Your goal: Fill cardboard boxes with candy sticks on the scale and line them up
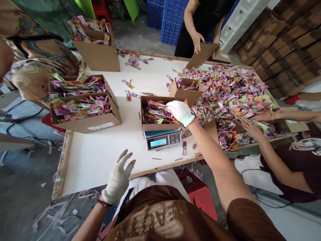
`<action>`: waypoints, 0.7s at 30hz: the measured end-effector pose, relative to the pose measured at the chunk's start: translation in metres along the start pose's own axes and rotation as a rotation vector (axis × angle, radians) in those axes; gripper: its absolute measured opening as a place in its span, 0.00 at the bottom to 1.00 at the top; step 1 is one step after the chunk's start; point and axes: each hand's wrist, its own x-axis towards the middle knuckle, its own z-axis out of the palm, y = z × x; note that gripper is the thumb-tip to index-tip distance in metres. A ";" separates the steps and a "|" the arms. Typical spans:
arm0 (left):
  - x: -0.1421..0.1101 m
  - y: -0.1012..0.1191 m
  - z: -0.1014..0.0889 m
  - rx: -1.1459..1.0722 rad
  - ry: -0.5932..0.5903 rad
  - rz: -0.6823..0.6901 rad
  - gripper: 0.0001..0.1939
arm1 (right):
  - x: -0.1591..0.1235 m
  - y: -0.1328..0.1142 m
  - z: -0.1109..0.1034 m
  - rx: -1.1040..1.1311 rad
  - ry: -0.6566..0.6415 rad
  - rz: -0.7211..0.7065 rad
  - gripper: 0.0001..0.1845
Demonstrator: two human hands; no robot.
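My right hand (180, 112), in a white glove, reaches over the right rim of a cardboard box (160, 127). Its fingers are curled together against a pink and purple wrapped packet (157, 104) at the top of the fill; the undersides of the fingers are hidden. The box is filled with such packets and rests on a digital scale (164, 140) with a lit display. My left hand (117, 175) hovers near the table's front edge, fingers spread and holding nothing. Its white glove leaves some fingertips bare.
A large heap of packets (230, 90) covers the table's right side. Filled boxes (84, 120) stand at the left, another (100, 55) behind them. A smaller filled box (187, 93) sits behind the scale. A person opposite handles cardboard (200, 55); a co-worker's hands (253, 129) touch packets at right.
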 end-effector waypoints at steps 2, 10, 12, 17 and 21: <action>-0.005 0.000 0.002 0.005 0.015 -0.035 0.21 | -0.009 0.012 -0.008 0.158 0.150 0.007 0.16; -0.029 0.025 0.028 0.033 0.036 -0.173 0.22 | -0.097 0.086 -0.064 0.500 0.463 0.181 0.21; -0.029 0.030 0.030 0.035 0.051 -0.188 0.22 | -0.128 0.108 -0.069 0.503 0.444 0.255 0.20; 0.006 0.054 0.010 -0.055 0.136 -0.182 0.25 | -0.188 0.155 -0.046 0.517 0.328 0.450 0.20; 0.057 0.094 -0.018 -0.015 0.199 -0.120 0.26 | -0.201 0.174 -0.017 0.526 0.280 0.530 0.19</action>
